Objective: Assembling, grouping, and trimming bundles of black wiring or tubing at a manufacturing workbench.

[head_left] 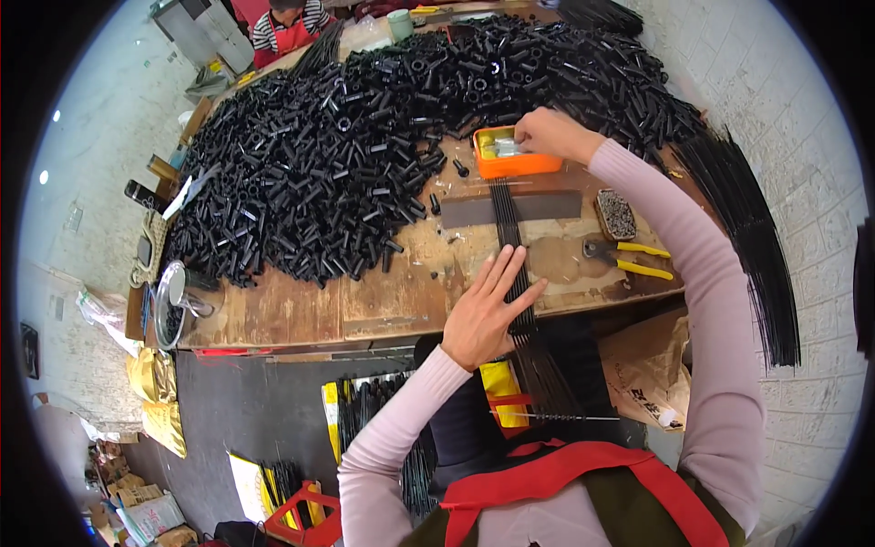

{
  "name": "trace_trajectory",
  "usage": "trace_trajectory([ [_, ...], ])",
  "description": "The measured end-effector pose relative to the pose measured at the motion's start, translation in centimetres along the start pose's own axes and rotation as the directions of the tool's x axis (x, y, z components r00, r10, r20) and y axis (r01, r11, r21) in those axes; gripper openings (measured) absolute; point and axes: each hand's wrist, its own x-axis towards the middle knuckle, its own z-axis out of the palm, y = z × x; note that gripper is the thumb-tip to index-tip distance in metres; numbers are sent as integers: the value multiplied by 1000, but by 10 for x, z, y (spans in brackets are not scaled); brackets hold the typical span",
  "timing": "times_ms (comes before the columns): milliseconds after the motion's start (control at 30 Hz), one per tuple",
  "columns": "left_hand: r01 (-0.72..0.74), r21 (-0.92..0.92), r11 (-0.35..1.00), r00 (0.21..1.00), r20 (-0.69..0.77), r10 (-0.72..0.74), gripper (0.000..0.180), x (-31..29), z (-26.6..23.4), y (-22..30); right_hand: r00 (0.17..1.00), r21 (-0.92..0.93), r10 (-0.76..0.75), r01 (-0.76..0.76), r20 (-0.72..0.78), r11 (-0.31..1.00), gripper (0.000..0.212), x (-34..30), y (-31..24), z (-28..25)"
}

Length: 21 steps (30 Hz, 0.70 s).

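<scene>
My left hand (483, 314) lies flat with fingers stretched over a narrow row of thin black rods (504, 210) on the wooden table. The rods run side by side across a grey flat strip (467, 211), and their near ends hang past the table edge above my lap. Up at the far end of the rods, my right hand (554, 135) dips into a small orange box (519, 167) holding something yellow and pale. Its fingers are bent together and point down; whatever sits between the fingertips is hidden.
A big heap of black tubular parts (310, 173) covers the table's far and left side. Yellow-handled pliers (643, 260) and a tub of small metal bits (616, 217) lie at right. Long black rods (766, 264) stick out by the wall. Another person (292, 35) sits at the far left.
</scene>
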Motion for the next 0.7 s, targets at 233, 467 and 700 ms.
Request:
trace_trajectory([
  [233,-8,-3,1000,998,-69,8,79,1,-5,8,993,78,28,-36,112,996,16,4,3,-5],
  [467,30,-72,997,995,-94,-37,77,-5,1,3,963,235,-80,142,-257,962,14,-29,-22,-26],
  [700,-8,-51,999,997,-83,4,86,-18,3,6,973,84,-213,220,-88,972,25,-98,-47,4],
])
